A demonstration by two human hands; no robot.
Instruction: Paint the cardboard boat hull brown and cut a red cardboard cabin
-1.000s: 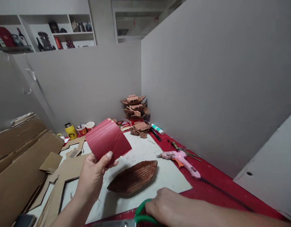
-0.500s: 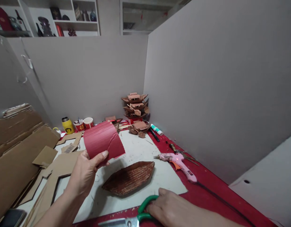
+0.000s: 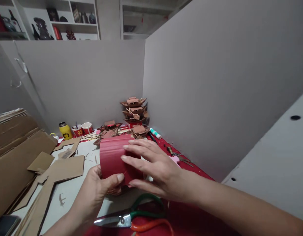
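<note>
My left hand (image 3: 101, 183) pinches a curved piece of red corrugated cardboard (image 3: 112, 157) by its lower left edge, thumb in front. My right hand (image 3: 153, 167) lies against the right side of that piece, its fingers stretched out and apart. Below the hands, scissors (image 3: 123, 219) with one green and one orange handle lie on the red tabletop. The small brown boat hull is mostly hidden behind the cardboard and my hands. Only a bit of the pink glue gun (image 3: 175, 159) shows beyond my right hand.
Brown model boats (image 3: 134, 109) are stacked at the back corner. Cut brown cardboard (image 3: 65, 170) covers the left, near a yellow bottle (image 3: 65, 130) and two paper cups. A grey partition (image 3: 203, 82) stands along the right. A phone (image 3: 6, 224) lies at lower left.
My right hand has let go of the scissors and risen to the red cardboard. My left hand has brought the cardboard slightly right and lower. The view has turned a little right.
</note>
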